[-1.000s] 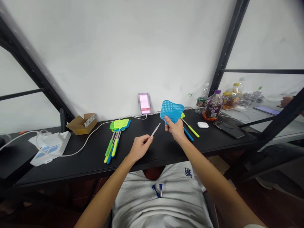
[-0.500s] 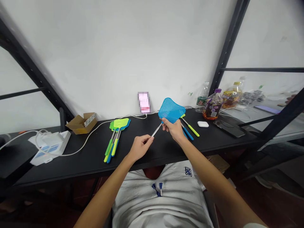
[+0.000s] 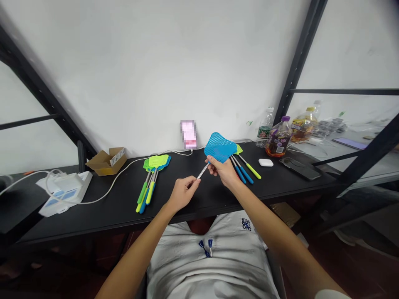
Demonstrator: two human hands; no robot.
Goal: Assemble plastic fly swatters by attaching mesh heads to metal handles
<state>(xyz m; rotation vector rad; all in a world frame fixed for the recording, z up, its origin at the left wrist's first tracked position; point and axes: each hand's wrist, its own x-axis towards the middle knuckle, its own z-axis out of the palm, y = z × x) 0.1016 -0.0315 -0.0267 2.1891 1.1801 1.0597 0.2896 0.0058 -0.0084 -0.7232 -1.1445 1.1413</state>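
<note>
My right hand (image 3: 222, 170) pinches the base of a blue fly-swatter head (image 3: 220, 146), held up over the black table (image 3: 118, 207). My left hand (image 3: 183, 192) pinches the lower end of a thin metal rod (image 3: 202, 170). The rod's upper end meets the base of the blue head at my right fingers. A bundle of green and blue swatters (image 3: 151, 176) lies to the left of my hands. More swatters with blue and green handles (image 3: 245, 168) lie just behind my right hand.
A cardboard box (image 3: 106, 160) and a white charger box with cable (image 3: 64, 191) sit at the left. A phone (image 3: 188, 134) leans on the wall. Bottles (image 3: 277, 137), a white earbud case (image 3: 266, 162) and a dark phone (image 3: 299, 168) stand at the right.
The blue head has come down and left to meet the tip of the rod. One second ago the rod and the head were apart.
</note>
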